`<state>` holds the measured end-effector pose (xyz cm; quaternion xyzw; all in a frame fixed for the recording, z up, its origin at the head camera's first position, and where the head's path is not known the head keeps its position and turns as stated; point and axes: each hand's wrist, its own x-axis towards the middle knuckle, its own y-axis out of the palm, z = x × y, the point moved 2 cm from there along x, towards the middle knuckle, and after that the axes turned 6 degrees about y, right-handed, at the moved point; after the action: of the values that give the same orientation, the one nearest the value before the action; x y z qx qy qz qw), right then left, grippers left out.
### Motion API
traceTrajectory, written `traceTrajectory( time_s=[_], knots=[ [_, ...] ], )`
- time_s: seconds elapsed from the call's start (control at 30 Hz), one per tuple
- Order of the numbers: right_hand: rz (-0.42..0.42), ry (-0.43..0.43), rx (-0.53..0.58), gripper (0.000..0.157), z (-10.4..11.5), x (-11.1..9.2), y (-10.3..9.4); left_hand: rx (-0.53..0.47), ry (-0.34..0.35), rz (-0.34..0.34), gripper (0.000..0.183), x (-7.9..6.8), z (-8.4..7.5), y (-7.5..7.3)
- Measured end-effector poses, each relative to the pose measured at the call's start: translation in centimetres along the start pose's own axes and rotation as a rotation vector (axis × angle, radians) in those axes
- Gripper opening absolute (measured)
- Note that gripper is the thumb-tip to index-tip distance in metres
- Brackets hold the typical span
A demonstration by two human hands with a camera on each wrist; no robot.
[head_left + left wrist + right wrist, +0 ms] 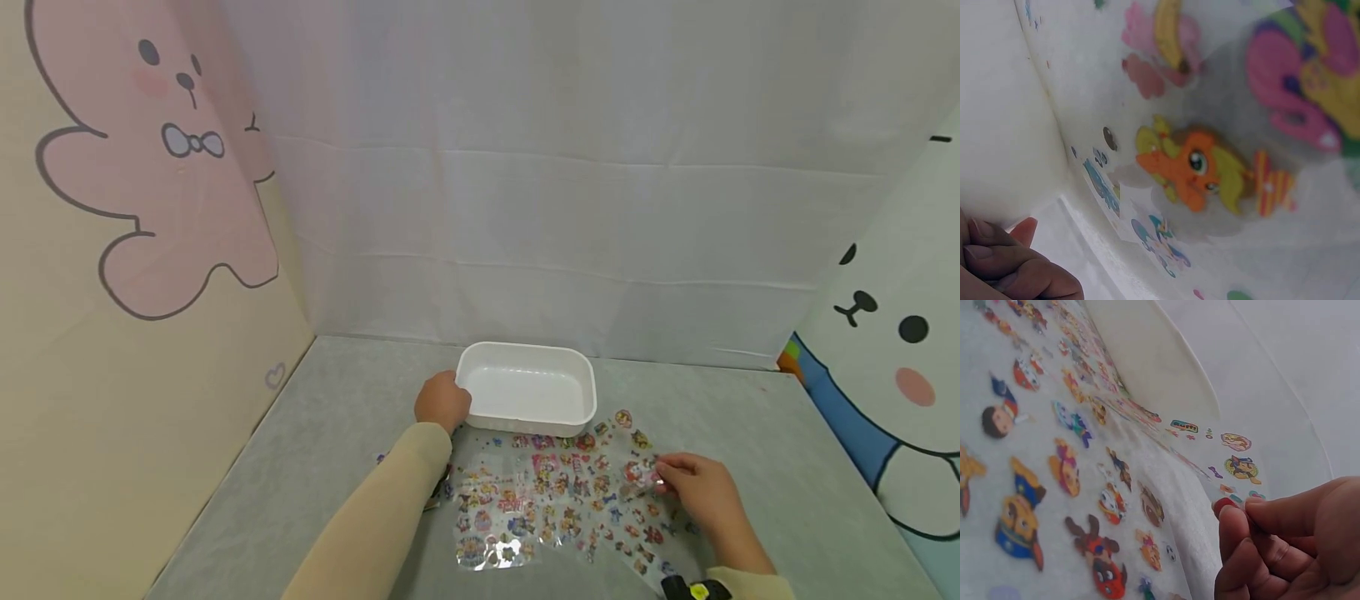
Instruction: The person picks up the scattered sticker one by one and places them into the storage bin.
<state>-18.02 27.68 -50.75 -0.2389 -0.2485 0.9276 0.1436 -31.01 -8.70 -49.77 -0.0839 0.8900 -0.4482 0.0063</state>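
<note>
A white plastic tray [528, 396] sits toward the back of the table, its rim overlapping the far edge of several clear sticker sheets [517, 517]. My left hand [442, 402] holds the tray at its left end; in the left wrist view its curled fingers [1029, 269] appear beside the white wall. At the right side of the sheets, my right hand [701, 492] pinches the edge of a clear sticker sheet between thumb and forefinger. The right wrist view shows that sheet [1210, 450] lifted and bending upward, printed with cartoon dogs. Pony stickers [1191, 162] show in the left wrist view.
Grey cloth covers the table [360, 375]. A white curtain [555, 208] hangs behind it, with printed cartoon panels to the left [187, 208] and right [900, 333]. Something small and dark [435, 497] lies partly hidden by the left forearm.
</note>
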Motion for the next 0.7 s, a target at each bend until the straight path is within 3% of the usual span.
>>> traceTrajectory(
  time_s=[0.37,0.7],
  knots=[
    [0.031,0.054,0.166,0.03,-0.8,-0.3,-0.6,-0.011,-0.015,0.006,0.034,-0.2,-0.3,-0.2],
    [0.108,-0.007,0.281,0.034,-0.8,-0.6,-1.3,0.004,0.0,0.007,0.033,-0.4,-0.5,-0.6]
  ],
)
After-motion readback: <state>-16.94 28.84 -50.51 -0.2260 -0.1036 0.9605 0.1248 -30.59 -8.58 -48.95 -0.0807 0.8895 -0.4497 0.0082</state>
